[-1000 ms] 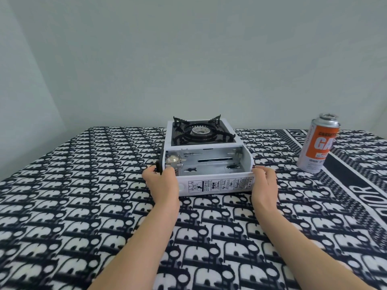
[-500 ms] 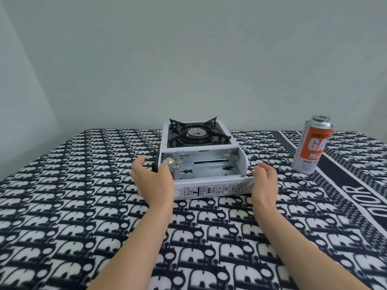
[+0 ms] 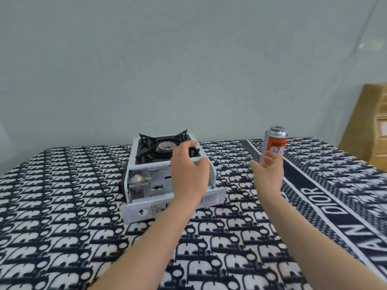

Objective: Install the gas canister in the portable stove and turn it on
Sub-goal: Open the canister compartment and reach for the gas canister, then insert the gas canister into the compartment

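A white portable stove (image 3: 146, 164) with a black burner grate sits on the patterned cloth, its canister bay open toward me and its lid (image 3: 173, 206) folded down flat in front. My left hand (image 3: 188, 170) hovers open over the right part of the bay, hiding that end. An orange and silver gas canister (image 3: 275, 143) stands upright to the right of the stove. My right hand (image 3: 269, 174) is open, fingers spread, just in front of the canister's lower part; whether it touches the canister I cannot tell.
A black and white patterned cloth (image 3: 62, 227) covers the whole table. A light wooden piece of furniture (image 3: 368, 126) stands beyond the table's far right corner. A plain pale wall runs close behind the stove.
Both hands have left the stove's front corners. My left hand rose over the open bay and my right hand reached right toward the canister. The view has swung rightward.
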Demonstrator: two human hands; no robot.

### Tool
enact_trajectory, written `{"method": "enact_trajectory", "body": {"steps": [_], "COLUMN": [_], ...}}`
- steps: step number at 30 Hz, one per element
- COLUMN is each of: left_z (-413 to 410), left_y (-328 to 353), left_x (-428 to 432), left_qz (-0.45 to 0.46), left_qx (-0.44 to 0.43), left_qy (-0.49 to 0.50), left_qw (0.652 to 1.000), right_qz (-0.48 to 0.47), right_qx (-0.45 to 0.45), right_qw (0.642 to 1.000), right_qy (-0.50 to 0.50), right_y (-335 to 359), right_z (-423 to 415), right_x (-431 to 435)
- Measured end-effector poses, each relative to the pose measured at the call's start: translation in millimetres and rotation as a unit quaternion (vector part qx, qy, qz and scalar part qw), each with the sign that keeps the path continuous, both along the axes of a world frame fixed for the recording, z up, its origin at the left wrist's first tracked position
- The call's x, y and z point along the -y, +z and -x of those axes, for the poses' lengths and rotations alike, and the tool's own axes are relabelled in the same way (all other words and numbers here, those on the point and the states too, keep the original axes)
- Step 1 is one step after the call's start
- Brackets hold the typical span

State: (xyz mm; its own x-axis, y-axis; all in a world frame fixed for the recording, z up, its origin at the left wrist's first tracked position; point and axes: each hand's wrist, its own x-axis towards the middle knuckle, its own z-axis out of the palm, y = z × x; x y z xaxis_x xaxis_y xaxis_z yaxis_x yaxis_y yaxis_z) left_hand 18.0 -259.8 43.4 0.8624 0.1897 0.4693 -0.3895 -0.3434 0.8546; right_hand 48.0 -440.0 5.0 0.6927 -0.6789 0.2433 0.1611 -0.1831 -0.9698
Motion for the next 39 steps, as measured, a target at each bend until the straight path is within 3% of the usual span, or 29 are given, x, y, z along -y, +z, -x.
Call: {"method": "enact_trajectory", "body": {"steps": [5,9,19,25,31,39], "left_z": [-16.6,-27.5,-61.8,-74.5,-81.1,-77.5], "left_y": [2.4,3.1,1.8,-0.6,-2.1,-12.0], "left_x": [47.0,79.7,127.2,143.4,148.4,138.1], "left_qz": [0.062,0.048,0.019,0.032,0.068,0.110], "left_qx": [-0.091,-0.137,-0.236,-0.263,-0.277,-0.249], "left_qy": [-0.115,-0.175,-0.264,-0.306,-0.329,-0.320], "left_qw": [0.987,0.974,0.935,0.914,0.900,0.908], "right_qz": [-0.012,0.012,0.006,0.021,0.083,0.195], "right_qx": [-0.008,-0.036,-0.095,-0.100,-0.048,-0.020], "right_qw": [0.999,0.998,0.994,0.992,0.994,0.980], "right_qy": [-0.035,-0.050,0.053,0.073,0.059,0.011], "right_y": [3.0,2.8,0.1,-1.8,-12.6,-15.9], "right_z": [-3.1,-11.1,-45.5,-57.4,-56.5,-44.4], "right_x": [37.5,60.9,88.5,96.8,90.6,66.5]}}
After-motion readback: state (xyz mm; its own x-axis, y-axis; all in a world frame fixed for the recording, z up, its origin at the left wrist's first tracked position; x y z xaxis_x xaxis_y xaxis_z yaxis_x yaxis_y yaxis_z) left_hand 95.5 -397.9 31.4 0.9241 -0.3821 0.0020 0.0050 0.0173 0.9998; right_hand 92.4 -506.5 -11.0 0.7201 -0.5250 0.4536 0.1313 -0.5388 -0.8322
